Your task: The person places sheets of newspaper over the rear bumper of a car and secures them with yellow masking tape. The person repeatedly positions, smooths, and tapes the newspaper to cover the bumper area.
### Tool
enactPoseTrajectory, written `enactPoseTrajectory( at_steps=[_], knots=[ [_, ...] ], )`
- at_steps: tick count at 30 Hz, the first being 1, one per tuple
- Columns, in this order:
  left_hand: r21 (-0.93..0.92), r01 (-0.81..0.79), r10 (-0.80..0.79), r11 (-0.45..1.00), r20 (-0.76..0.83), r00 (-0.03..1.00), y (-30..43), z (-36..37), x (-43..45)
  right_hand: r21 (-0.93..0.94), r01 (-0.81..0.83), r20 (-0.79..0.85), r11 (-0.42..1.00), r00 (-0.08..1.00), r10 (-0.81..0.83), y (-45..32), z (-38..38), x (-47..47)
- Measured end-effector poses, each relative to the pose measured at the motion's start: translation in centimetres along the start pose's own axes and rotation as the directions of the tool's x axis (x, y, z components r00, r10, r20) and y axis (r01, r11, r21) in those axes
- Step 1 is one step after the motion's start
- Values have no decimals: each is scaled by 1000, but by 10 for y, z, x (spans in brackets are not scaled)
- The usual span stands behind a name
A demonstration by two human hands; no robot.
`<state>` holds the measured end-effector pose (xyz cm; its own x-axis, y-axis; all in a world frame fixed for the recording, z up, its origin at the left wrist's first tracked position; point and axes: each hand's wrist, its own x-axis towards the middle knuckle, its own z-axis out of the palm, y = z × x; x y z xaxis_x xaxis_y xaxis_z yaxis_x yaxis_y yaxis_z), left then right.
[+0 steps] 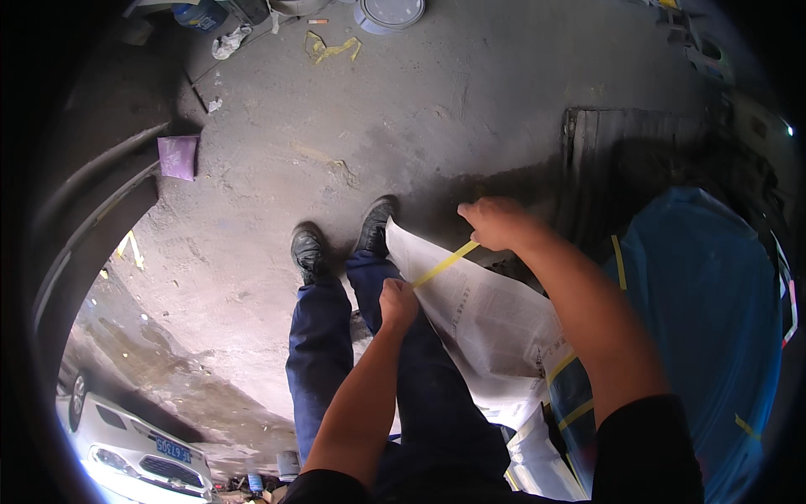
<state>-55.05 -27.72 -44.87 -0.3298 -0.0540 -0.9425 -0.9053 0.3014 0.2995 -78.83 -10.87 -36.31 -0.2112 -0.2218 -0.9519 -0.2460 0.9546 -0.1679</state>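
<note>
A strip of yellow masking tape (446,264) runs taut between my two hands. My left hand (398,303) grips its lower end, in front of my right leg. The upper end is pinched in my right hand (494,222), farther forward and to the right. Below the tape hangs a printed newspaper sheet (485,309), its far corner near my shoe. Yellow tape fixes the sheet's right side to a surface covered in blue masking film (692,327). Whether the strip between my hands touches the paper, I cannot tell.
A dark car body panel (94,208) curves along the left, with a purple packet (178,157) beside it. Crumpled yellow tape (332,47) and a paint bucket (389,14) are on the concrete floor ahead. A white car (138,450) stands at lower left.
</note>
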Motion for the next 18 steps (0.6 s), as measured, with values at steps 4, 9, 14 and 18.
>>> enactPoseTrajectory(
  at_steps=[4,9,14,18],
  knots=[
    [75,-10,3,997,90,996,5,37,1,-29,10,1,1000,1000,-10,25,17,-10],
    [148,-78,52,986,172,984,24,60,-8,11,-46,49,999,998,46,51,23,-25],
    [97,-211,196,973,144,970,68,47,-21,89,-62,87,994,995,55,76,20,-38],
    [-94,-547,554,832,208,806,109,47,-43,79,-49,125,996,991,39,88,15,-55]
  ],
)
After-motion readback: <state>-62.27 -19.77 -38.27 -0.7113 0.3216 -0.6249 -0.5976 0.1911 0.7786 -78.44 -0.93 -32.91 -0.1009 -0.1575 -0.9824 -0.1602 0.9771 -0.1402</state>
